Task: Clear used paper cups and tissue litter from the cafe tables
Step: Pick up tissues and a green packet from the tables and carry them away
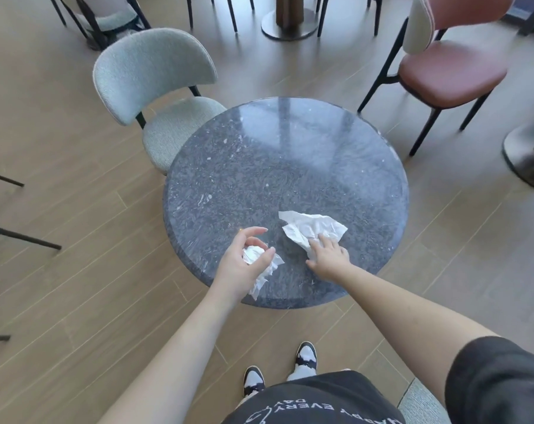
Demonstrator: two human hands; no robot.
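A round dark grey stone table stands in front of me. My left hand hovers over its near left edge and holds a crumpled white tissue ball, with a loose tail hanging below the palm. A larger flattened white tissue lies on the near part of the table. My right hand rests palm down on that tissue's near corner, with the fingers pressing on it. No paper cup is in view.
A pale green chair is tucked at the table's far left. A brown-red chair stands at the far right. Other table bases and chair legs are around on the wood floor.
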